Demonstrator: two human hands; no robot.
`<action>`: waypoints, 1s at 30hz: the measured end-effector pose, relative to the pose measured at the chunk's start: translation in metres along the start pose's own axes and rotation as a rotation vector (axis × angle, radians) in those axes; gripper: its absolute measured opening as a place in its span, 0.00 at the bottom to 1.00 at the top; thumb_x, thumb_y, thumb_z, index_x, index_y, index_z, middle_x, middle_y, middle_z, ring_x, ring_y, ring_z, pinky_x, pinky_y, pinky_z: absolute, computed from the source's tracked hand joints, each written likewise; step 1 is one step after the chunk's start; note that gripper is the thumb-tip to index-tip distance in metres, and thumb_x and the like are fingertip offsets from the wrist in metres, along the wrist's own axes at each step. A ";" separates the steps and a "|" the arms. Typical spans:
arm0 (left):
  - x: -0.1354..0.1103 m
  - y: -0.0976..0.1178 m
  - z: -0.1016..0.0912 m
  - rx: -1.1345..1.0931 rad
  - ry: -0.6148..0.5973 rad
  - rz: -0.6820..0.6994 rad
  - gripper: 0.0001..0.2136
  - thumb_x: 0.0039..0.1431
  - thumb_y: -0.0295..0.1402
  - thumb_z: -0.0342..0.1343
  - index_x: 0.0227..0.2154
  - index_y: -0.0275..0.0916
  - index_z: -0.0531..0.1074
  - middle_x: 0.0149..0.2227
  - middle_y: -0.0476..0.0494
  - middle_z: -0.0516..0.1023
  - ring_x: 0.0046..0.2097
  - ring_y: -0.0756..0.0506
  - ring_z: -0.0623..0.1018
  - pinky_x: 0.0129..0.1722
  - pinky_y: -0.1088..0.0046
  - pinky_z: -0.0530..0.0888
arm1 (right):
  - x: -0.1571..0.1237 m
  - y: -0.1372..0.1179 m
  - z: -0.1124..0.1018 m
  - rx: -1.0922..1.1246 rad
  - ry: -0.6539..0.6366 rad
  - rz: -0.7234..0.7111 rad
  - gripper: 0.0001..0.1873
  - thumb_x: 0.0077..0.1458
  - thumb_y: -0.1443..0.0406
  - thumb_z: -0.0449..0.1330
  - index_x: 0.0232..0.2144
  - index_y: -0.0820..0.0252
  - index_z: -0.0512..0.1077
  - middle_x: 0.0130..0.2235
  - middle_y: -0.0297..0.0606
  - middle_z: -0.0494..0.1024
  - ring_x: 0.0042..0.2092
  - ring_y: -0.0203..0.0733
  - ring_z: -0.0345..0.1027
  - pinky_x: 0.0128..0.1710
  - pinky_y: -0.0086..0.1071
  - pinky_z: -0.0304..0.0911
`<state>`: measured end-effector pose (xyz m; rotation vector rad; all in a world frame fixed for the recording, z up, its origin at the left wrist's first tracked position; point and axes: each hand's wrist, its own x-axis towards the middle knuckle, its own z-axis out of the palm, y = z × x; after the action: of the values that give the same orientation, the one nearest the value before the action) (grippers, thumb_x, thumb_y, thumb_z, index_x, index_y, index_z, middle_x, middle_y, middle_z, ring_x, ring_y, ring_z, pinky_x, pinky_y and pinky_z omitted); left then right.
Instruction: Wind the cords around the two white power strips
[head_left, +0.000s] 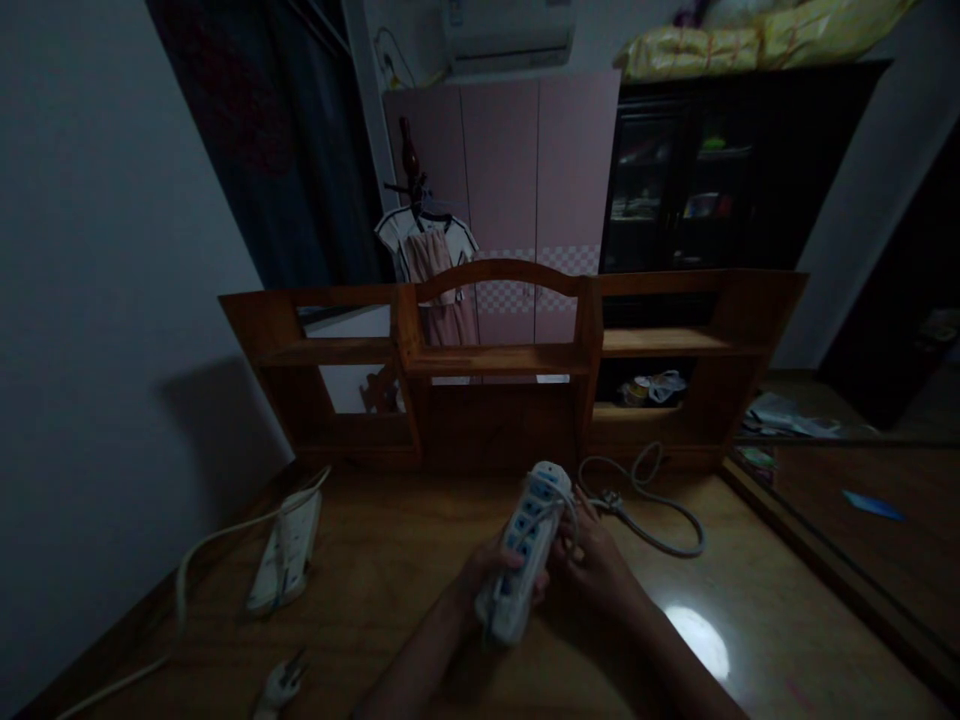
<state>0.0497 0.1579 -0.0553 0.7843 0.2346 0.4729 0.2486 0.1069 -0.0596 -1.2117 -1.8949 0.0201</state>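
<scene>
Both hands grasp one item. Your left hand (pixel 491 572) is wrapped around the near left side of the white power strip (pixel 525 545), and your right hand (pixel 596 565) is clamped on its right edge, fingers over what looks like a turn of cord; the dim light hides the detail. The strip is held tilted, just above the desk (pixel 420 610). Its cord (pixel 660 535) runs loose, beyond and to the right of the grip, ending at a plug (pixel 609 499) just past your right fingers. Risk noted: a pull on the strip could drag that slack loop and whip the plug across the wood. A second power strip (pixel 289 545) lies well left of the grip, apart from it.
</scene>
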 end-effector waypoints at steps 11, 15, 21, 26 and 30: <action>0.008 0.001 -0.008 0.160 0.227 0.167 0.22 0.48 0.28 0.55 0.49 0.33 0.66 0.40 0.37 0.77 0.29 0.48 0.76 0.26 0.74 0.71 | -0.011 0.002 -0.010 -0.155 0.424 0.171 0.09 0.62 0.65 0.51 0.43 0.59 0.67 0.36 0.39 0.69 0.38 0.42 0.63 0.39 0.36 0.59; 0.007 -0.003 -0.003 0.218 -0.010 -0.012 0.33 0.43 0.25 0.58 0.57 0.38 0.59 0.45 0.34 0.76 0.30 0.45 0.78 0.27 0.71 0.73 | -0.007 0.008 -0.022 -0.168 0.538 0.260 0.11 0.63 0.63 0.49 0.44 0.60 0.67 0.39 0.40 0.71 0.40 0.42 0.65 0.41 0.36 0.60; -0.008 0.002 0.005 0.214 -0.265 -0.295 0.39 0.35 0.22 0.61 0.56 0.42 0.61 0.41 0.37 0.77 0.31 0.43 0.78 0.27 0.71 0.73 | -0.001 0.004 -0.039 -0.201 0.562 0.318 0.18 0.64 0.62 0.49 0.54 0.55 0.66 0.42 0.40 0.71 0.40 0.42 0.66 0.42 0.35 0.60; -0.015 0.010 0.008 0.044 -0.216 -0.202 0.31 0.39 0.27 0.59 0.52 0.33 0.65 0.41 0.34 0.76 0.30 0.45 0.77 0.26 0.73 0.73 | -0.001 0.004 -0.034 -0.210 0.449 0.325 0.20 0.64 0.62 0.48 0.57 0.51 0.64 0.39 0.39 0.67 0.36 0.40 0.65 0.38 0.34 0.61; -0.008 0.015 -0.002 -0.118 -0.059 -0.008 0.27 0.46 0.39 0.57 0.48 0.26 0.68 0.30 0.37 0.75 0.27 0.48 0.74 0.24 0.77 0.70 | -0.001 0.007 -0.030 -0.196 0.424 0.307 0.21 0.65 0.63 0.47 0.59 0.51 0.60 0.40 0.40 0.67 0.39 0.41 0.64 0.40 0.35 0.61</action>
<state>0.0374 0.1643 -0.0457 0.6805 0.1537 0.4515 0.2735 0.0974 -0.0449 -1.4970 -1.3564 -0.2445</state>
